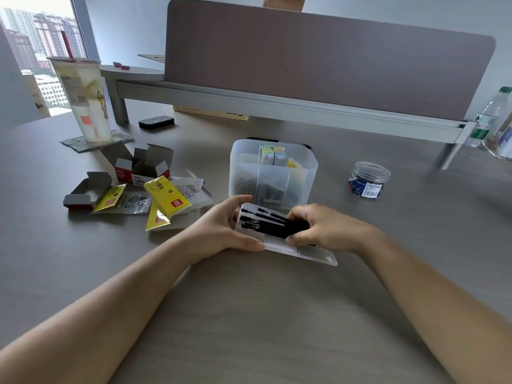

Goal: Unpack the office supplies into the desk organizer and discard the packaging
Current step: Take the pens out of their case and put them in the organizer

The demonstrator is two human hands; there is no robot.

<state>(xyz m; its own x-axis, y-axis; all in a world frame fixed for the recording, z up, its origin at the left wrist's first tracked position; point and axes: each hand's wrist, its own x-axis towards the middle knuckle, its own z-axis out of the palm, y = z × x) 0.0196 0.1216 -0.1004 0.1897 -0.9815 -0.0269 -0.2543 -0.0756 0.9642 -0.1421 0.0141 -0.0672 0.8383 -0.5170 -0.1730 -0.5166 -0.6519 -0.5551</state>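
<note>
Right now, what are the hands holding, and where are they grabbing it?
The left hand grips the clear pen box at its left end. The right hand has its fingers around the black pens at their right end.

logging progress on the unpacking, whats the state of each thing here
clear plastic pen box: open, held by left hand
black pens: lying in the box, gripped by right hand
translucent desk organizer: upright, partly filled
red and grey cardboard boxes: opened
round clear jar: lid on
tall drink cup: upright
</note>
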